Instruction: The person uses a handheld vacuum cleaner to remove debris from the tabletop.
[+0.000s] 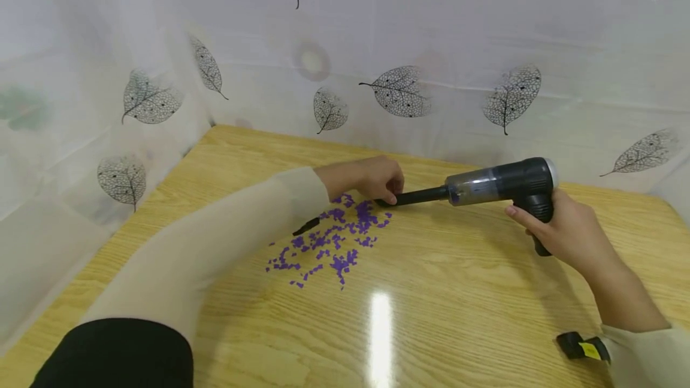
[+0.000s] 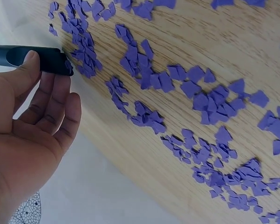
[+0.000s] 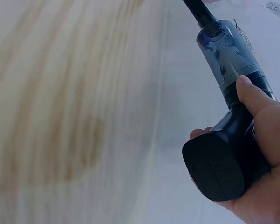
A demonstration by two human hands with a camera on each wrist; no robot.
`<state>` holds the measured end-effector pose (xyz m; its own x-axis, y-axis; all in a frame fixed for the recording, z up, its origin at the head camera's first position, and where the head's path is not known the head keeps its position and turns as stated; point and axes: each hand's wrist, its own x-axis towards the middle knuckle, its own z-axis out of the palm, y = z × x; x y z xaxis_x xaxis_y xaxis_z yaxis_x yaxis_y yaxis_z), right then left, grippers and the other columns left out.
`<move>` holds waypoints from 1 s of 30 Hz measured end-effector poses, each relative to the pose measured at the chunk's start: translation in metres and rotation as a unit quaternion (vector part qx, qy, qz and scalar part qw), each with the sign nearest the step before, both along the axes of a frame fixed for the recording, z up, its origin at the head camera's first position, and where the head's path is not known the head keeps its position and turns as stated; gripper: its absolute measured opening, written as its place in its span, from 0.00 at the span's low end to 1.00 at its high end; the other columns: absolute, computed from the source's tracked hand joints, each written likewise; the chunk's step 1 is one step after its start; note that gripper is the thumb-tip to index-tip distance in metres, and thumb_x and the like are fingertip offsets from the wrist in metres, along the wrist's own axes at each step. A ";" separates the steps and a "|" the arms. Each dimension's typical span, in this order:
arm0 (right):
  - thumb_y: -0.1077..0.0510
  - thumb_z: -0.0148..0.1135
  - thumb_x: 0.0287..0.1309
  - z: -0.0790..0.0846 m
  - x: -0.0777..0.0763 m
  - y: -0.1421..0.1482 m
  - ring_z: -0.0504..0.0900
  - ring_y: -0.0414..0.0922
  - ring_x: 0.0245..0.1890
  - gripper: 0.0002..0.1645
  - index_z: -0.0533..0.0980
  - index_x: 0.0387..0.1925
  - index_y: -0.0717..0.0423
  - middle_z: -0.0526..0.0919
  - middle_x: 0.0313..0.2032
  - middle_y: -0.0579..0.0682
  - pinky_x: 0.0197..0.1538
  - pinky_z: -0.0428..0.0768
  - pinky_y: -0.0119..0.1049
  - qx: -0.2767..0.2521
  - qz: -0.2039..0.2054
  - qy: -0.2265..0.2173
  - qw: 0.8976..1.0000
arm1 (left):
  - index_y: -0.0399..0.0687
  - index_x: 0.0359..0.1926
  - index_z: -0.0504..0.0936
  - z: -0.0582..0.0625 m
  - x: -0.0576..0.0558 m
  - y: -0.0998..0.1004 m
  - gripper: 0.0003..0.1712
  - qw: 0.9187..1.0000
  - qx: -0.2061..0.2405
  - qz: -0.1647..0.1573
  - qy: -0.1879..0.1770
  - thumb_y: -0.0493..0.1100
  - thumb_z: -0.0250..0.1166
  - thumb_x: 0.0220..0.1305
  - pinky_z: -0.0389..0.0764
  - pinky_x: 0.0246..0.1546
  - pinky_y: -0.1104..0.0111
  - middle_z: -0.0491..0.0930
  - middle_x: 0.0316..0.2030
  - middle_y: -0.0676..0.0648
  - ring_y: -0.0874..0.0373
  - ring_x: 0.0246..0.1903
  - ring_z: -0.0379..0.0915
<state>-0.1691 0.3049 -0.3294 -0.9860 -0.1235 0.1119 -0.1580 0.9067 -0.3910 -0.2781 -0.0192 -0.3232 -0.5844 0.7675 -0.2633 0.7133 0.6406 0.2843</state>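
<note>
My right hand (image 1: 579,235) grips the handle of a black handheld vacuum cleaner (image 1: 525,181) with a see-through dust chamber (image 3: 228,53). Some purple bits show inside that chamber in the right wrist view. Between thumb and fingers, my left hand (image 2: 37,102) pinches the flattened tip of the long black nozzle (image 2: 46,59). The nozzle mouth points at scattered purple paper scraps (image 1: 339,235) on the wooden table, right at the edge of a clump, and a few scraps show at its opening in the left wrist view.
The scraps spread over the wooden table (image 1: 458,304) left of centre. A patterned white sheet (image 1: 259,94) hangs behind the table and along its left side. A black strap piece with a yellow label (image 1: 584,349) shows by the right sleeve.
</note>
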 end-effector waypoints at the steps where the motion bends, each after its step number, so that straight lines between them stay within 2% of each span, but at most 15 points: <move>1: 0.34 0.55 0.56 -0.001 0.000 0.000 0.73 0.45 0.17 0.37 0.66 0.37 0.68 0.78 0.19 0.51 0.18 0.71 0.40 0.001 0.000 0.001 1.000 | 0.48 0.39 0.79 0.000 0.000 -0.001 0.10 1.000 0.000 0.001 -0.002 0.47 0.64 0.58 0.71 0.43 0.75 0.79 0.37 0.52 0.63 0.38 0.72; 14: 0.36 0.54 0.57 -0.002 0.000 -0.008 0.73 0.46 0.19 0.37 0.64 0.44 0.68 0.78 0.23 0.53 0.20 0.72 0.40 -0.006 0.014 0.003 1.000 | 0.47 0.39 0.79 0.005 -0.001 -0.010 0.11 1.000 -0.012 0.005 0.006 0.46 0.63 0.58 0.71 0.45 0.73 0.80 0.38 0.51 0.61 0.39 0.72; 24: 0.38 0.55 0.57 -0.002 -0.001 -0.014 0.72 0.47 0.21 0.36 0.62 0.49 0.65 0.76 0.25 0.55 0.20 0.71 0.40 -0.003 0.040 0.008 0.999 | 0.48 0.41 0.79 0.004 0.000 -0.021 0.12 1.000 -0.010 0.013 -0.013 0.47 0.64 0.57 0.72 0.44 0.74 0.79 0.37 0.52 0.62 0.38 0.72; 30: 0.38 0.55 0.58 0.000 0.000 -0.014 0.72 0.47 0.21 0.35 0.63 0.47 0.65 0.76 0.24 0.53 0.20 0.71 0.40 -0.001 0.040 0.004 0.999 | 0.48 0.41 0.80 0.004 0.003 -0.022 0.12 1.000 -0.003 0.009 -0.024 0.47 0.65 0.57 0.73 0.43 0.75 0.80 0.37 0.52 0.63 0.38 0.73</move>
